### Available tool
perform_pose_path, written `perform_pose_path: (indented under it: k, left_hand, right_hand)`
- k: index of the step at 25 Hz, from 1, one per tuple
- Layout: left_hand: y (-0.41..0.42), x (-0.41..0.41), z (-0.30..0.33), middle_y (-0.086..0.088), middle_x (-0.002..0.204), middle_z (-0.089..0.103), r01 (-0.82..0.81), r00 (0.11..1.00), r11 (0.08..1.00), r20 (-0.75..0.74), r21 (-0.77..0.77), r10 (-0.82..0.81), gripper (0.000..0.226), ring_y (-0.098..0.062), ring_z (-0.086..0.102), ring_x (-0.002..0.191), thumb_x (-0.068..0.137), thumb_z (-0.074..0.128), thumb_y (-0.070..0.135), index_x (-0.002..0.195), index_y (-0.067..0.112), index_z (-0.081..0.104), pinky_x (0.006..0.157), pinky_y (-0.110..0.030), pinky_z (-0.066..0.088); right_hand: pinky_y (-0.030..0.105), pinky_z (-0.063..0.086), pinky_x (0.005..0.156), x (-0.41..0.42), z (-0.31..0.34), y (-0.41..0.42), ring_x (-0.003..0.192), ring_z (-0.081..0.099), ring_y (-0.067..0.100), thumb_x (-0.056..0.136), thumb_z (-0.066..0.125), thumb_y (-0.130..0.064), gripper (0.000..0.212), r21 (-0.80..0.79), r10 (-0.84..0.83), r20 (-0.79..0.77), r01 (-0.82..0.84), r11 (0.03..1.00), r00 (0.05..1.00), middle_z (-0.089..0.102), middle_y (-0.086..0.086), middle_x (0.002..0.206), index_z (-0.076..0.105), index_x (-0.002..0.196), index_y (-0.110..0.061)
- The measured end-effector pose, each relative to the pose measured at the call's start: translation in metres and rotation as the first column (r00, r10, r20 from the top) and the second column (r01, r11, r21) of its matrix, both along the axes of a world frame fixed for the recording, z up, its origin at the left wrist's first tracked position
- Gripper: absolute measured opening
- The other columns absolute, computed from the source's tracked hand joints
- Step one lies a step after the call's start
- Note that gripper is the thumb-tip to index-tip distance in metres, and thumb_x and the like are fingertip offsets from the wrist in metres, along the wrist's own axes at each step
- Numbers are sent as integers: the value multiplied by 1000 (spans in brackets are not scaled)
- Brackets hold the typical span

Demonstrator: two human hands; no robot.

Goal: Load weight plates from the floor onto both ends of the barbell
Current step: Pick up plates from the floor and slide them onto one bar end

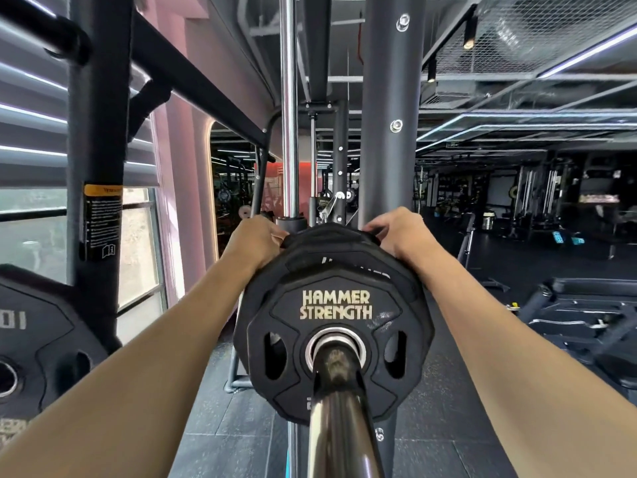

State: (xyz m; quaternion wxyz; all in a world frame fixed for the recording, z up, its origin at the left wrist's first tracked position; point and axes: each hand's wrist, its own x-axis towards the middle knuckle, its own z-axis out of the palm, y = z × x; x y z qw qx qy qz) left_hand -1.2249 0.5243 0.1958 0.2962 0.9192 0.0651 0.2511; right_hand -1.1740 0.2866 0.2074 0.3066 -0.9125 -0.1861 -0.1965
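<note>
A black rubber weight plate with gold "HAMMER STRENGTH" letters sits on the shiny steel barbell sleeve, which pokes through its middle hole. Behind it is a bigger black plate. The person's left hand and right hand curl their fingers over that bigger plate's top edge, one on each side. A dark grey rack post stands behind.

Two weight plates sit on the barbell sleeve, rack upright behind, another plate far left.
</note>
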Motion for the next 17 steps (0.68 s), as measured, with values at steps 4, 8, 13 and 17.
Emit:
perform_pose_path:
  k: [4,8,13,17]
  left_hand:
    - [-2,12,10,-7,121,72,-14,1000,997,-20,71,15,37,-23,66,108,83,80,10,119,16,74,93,-22,44]
    - [-2,2,5,-8,121,71,8,1000,994,-18,109,-6,37,-26,65,108,85,79,18,122,20,73,100,-34,49]
    - [-19,-44,8,3,114,67,91,967,994,245,-59,-74,30,-16,68,82,97,65,24,126,16,65,81,-28,52]
    - [-53,-93,5,14,91,74,342,928,933,196,-108,-318,30,3,67,78,94,59,51,100,27,76,75,-20,48]
  right_hand:
    - [7,41,72,12,-8,-6,82,63,12,79,78,-7,31,17,18,44,-19,1000,999,67,-3,88,79,108,-16]
    - [3,40,75,2,-14,-12,93,63,10,81,79,-14,28,97,75,45,-79,992,996,69,2,89,78,109,-16]
    - [23,54,88,-18,-19,-19,88,70,16,84,78,-9,24,324,140,-9,-129,937,990,75,8,99,76,108,-12]
    - [16,51,66,-44,-20,-16,66,63,10,89,74,-16,11,428,104,116,-145,892,988,73,3,77,76,80,-10]
